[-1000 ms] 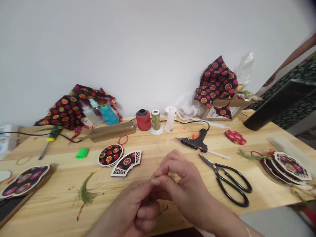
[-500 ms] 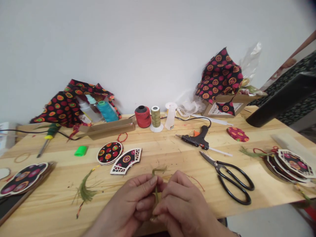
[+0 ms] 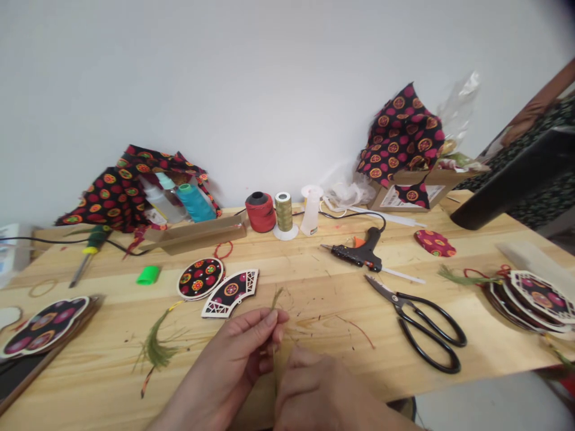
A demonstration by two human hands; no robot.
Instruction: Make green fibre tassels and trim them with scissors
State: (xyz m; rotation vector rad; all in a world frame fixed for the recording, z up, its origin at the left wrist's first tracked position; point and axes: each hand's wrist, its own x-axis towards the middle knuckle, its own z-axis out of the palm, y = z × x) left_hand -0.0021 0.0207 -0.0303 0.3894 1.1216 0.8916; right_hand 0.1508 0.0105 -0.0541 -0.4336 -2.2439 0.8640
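Observation:
Between thumb and fingers of my left hand (image 3: 242, 353) is pinched a bundle of olive-green tassel threads (image 3: 277, 298), its frayed tip poking up above the thumb. The threads run down toward my right hand (image 3: 314, 389), which is curled closed on their lower part and blurred by motion. Its fingertips are partly hidden. Left of my hands lie a fan-shaped ornament (image 3: 231, 292), a round ornament (image 3: 200, 278) and a finished green tassel (image 3: 157, 344). To the right rest black-handled scissors (image 3: 417, 317), spread slightly.
Behind the scissors lies a glue gun (image 3: 363, 251). Spools of red thread (image 3: 261, 212) and olive thread (image 3: 284, 212) stand near the wall. A stack of ornaments (image 3: 534, 299) lies at the right, a green cap (image 3: 148, 275) at the left. Another person's arm (image 3: 534, 117) shows far right.
My right hand has moved down and away from my left hand, along the threads. My left hand has shifted slightly left, still pinching them. The other person's arm has moved.

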